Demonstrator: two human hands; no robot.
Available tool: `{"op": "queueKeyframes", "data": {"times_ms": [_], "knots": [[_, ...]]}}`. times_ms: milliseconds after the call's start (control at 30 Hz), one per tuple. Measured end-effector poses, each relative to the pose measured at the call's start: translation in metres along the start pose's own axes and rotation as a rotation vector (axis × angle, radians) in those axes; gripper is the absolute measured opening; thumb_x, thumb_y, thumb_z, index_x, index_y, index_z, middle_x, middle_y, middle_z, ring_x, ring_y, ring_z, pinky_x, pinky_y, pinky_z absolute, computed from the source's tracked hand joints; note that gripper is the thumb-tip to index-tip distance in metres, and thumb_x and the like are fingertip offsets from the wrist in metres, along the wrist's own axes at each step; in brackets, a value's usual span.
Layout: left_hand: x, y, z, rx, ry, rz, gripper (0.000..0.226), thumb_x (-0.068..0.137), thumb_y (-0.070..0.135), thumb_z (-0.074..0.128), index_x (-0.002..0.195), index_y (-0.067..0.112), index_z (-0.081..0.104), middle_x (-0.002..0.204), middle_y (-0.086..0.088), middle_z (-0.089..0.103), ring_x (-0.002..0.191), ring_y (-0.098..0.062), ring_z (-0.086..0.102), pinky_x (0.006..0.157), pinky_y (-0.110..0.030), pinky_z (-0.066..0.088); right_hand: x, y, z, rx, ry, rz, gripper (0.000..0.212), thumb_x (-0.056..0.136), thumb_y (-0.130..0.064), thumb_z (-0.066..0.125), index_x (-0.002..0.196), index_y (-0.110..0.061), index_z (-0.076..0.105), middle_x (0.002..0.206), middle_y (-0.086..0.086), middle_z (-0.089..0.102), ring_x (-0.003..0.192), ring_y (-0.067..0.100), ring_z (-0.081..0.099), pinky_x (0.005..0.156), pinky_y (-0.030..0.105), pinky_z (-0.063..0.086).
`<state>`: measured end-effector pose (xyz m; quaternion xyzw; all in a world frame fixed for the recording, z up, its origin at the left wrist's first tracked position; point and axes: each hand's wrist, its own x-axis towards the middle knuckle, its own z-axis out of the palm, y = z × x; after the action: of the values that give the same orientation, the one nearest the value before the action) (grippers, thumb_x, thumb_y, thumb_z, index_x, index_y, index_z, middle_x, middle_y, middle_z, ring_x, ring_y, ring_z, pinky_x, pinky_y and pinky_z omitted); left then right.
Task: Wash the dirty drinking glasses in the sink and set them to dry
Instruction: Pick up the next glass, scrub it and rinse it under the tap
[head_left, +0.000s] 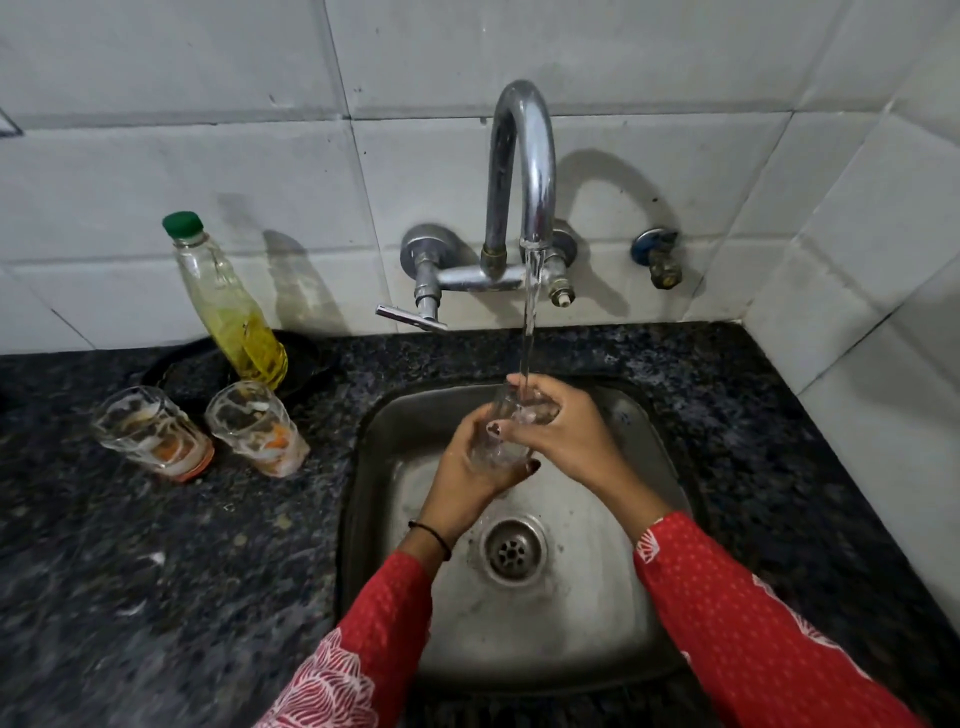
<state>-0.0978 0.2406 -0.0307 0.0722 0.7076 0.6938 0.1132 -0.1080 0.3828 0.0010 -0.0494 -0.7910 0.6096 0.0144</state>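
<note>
No legible text, label, brand, no. or sign in the head view.

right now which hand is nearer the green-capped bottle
Left. The left hand grips the glass over the sink, on the side toward the bottle. The right hand holds the glass's far side, further away.
</note>
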Motion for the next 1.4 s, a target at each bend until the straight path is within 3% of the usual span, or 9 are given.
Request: {"op": "queueKeyframes", "data": {"times_ms": [133,367,600,700,800,933,1067,1233,1400], "knots": [[-0.002,-0.006,-0.016,0.018,0.072,-0.018,0.053,0.078,0.014,0.075,0.126,0.022,0.053,0.128,0.002,0.059,0.117,-0.009,0.056,0.099,-0.027,0.047,-0.005,0.007,0.0,0.23,0.136,0.111,0.048,0.078,-0.015,0.075,0.123,-0.027,0.063,0.11,0.0,0.07,0.095,0.012,0.066,0.077,0.026,0.055],[-0.004,0.004,-0.017,0.048,0.167,0.027,0.009,0.09,0.013,0.061,0.098,0.012,0.064,0.094,0.006,0.066,0.088,-0.007,0.06,0.079,-0.027,0.049,-0.023,0.025,0.042,0.814,0.15,0.652,0.038,0.088,-0.035,0.062,0.117,-0.01,0.064,0.1,0.013,0.073,0.081,0.022,0.07,0.066,0.032,0.055],[0.003,0.005,-0.026,-0.459,0.299,-0.363,0.014,0.093,0.019,0.047,0.098,0.014,0.06,0.091,-0.008,0.066,0.077,-0.02,0.065,0.062,-0.029,0.054,-0.017,0.015,0.032,0.698,-0.015,0.412,0.028,0.083,-0.017,0.07,0.111,-0.018,0.064,0.1,0.009,0.07,0.087,0.019,0.068,0.074,0.032,0.055],[0.017,0.011,-0.025,-0.264,0.346,-0.274,0.018,0.093,0.014,0.048,0.098,0.016,0.065,0.105,-0.011,0.068,0.1,-0.03,0.065,0.088,-0.042,0.055,-0.008,0.005,0.027,0.423,0.081,0.3,0.048,0.075,-0.014,0.077,0.121,-0.019,0.061,0.094,0.004,0.069,0.078,0.016,0.064,0.064,0.027,0.051],[0.041,0.042,-0.025,-0.191,0.434,-0.114,0.042,0.096,0.007,0.045,0.137,0.012,0.046,0.138,-0.013,0.053,0.129,-0.023,0.049,0.112,-0.044,0.035,-0.002,-0.011,0.02,0.21,0.13,0.121,0.051,0.074,-0.005,0.077,0.117,-0.026,0.058,0.079,-0.007,0.063,0.065,0.0,0.059,0.059,0.01,0.047],[0.057,0.078,-0.02,-0.171,0.503,0.03,0.026,0.092,0.01,0.048,0.116,0.007,0.056,0.098,-0.016,0.065,0.086,-0.022,0.061,0.081,-0.041,0.045,0.003,-0.023,0.014,0.065,0.147,-0.02,0.055,0.068,-0.012,0.081,0.119,-0.024,0.063,0.087,-0.009,0.07,0.077,0.003,0.065,0.077,0.022,0.053],[0.052,0.077,-0.011,0.168,0.451,0.12,0.06,0.095,0.0,0.042,0.15,0.008,0.02,0.141,-0.008,0.048,0.12,-0.014,0.05,0.096,-0.018,0.038,0.001,-0.031,0.011,-0.007,0.174,-0.048,0.059,0.068,-0.019,0.082,0.123,-0.024,0.062,0.088,-0.008,0.069,0.08,0.006,0.066,0.075,0.021,0.054],[0.05,0.086,-0.034,0.594,0.337,0.133,0.065,0.094,0.0,0.039,0.152,0.019,0.017,0.131,-0.02,0.056,0.111,-0.032,0.057,0.088,-0.029,0.04,-0.007,-0.036,0.017,-0.032,0.184,-0.056,0.061,0.072,-0.023,0.08,0.129,-0.027,0.058,0.093,-0.008,0.06,0.084,0.001,0.06,0.069,0.01,0.044],[0.008,0.064,-0.039,0.562,0.123,0.032,0.045,0.097,0.015,0.048,0.142,0.009,0.041,0.115,-0.004,0.059,0.108,-0.017,0.058,0.094,-0.027,0.043,-0.021,-0.026,0.028,0.28,0.172,0.122,0.046,0.079,-0.022,0.075,0.123,-0.024,0.06,0.089,0.0,0.067,0.075,0.007,0.063,0.068,0.015,0.053]]}}
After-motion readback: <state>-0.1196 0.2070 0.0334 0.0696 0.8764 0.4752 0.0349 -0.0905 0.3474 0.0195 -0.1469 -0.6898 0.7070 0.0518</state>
